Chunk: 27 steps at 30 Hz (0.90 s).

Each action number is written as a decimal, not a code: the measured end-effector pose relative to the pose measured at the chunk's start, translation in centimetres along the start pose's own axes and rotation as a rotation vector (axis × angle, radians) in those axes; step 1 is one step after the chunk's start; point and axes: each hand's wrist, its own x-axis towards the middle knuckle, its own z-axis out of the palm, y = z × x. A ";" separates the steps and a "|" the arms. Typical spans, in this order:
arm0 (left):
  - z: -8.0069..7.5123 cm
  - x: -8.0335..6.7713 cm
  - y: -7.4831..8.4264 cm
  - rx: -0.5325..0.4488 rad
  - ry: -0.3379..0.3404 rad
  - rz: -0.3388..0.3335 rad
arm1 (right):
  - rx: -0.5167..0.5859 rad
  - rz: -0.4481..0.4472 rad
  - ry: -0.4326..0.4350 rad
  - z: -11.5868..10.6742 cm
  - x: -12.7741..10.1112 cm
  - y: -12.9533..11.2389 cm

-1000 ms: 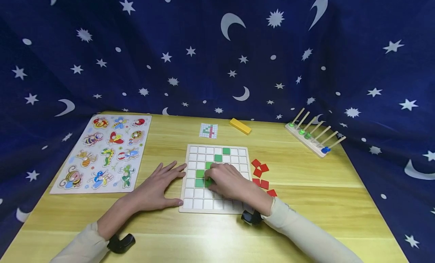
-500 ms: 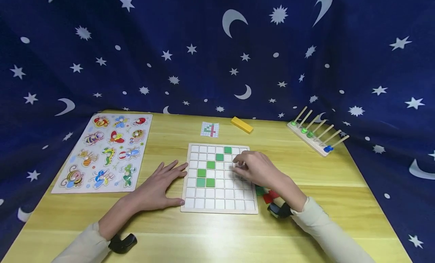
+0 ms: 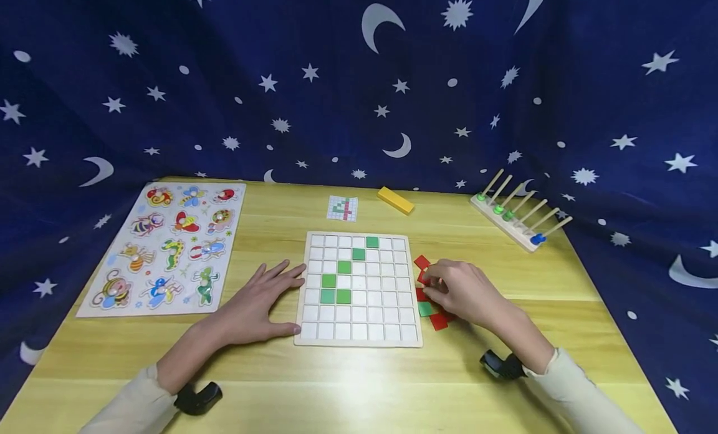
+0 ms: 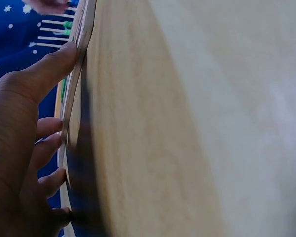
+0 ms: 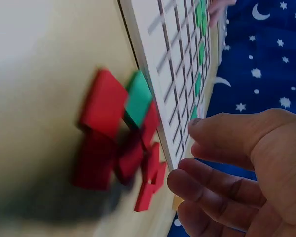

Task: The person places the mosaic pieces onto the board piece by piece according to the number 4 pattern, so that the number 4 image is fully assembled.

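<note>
A white gridded board [image 3: 392, 334] lies on the table, with several green tiles [image 3: 344, 267] in its cells forming a diagonal and a short row. My left hand [image 3: 255, 309] is spread at the board's left edge, thumb and fingertips touching it. In the left wrist view the thumb [image 4: 54, 66] rests against the rim. To the right of the board, my right hand [image 3: 471, 297] hovers above a loose pile of red tiles [image 5: 103, 106] and a green tile [image 5: 139, 101]. Its fingers are loosely bent, and nothing shows between thumb and fingertips.
A small pattern card [image 3: 342, 208] and a yellow block [image 3: 395, 200] lie behind the board. At left is an insect peg puzzle [image 3: 162, 253]. A pegged wooden stand [image 3: 507, 225] with green and blue beads stands at back right, before a starry curtain [image 3: 314, 128].
My right hand has moved off the board, rightward and down to the loose tiles. The green tiles on the board are uncovered. My left hand stays at the board's edge.
</note>
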 end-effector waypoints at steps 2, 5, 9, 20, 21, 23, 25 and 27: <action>0.0 0.0 0.0 0.002 0.004 0.003 | 0.013 -0.012 0.000 0.2 -0.8 -0.5; 0.0 0.1 -0.1 0.001 0.009 0.009 | 0.028 -0.024 -0.013 0.9 -1.8 -1.1; 0.1 0.0 -0.2 0.001 0.010 0.010 | 0.018 -0.021 -0.041 1.9 -2.7 -1.9; 0.1 0.1 -0.1 -0.002 0.014 0.013 | -0.096 -0.007 0.053 2.8 -4.0 -2.0; 0.1 0.1 -0.1 -0.001 0.015 0.012 | -0.105 -0.005 0.061 2.8 -4.0 -2.0; 0.0 0.1 -0.1 0.000 0.012 0.010 | -0.114 0.003 0.066 2.8 -4.0 -1.9; 0.0 0.1 -0.1 0.000 0.009 0.007 | -0.108 0.009 0.058 2.8 -4.0 -2.0; 0.1 0.0 -0.1 0.002 0.005 0.004 | -0.098 0.016 0.047 2.8 -3.9 -2.0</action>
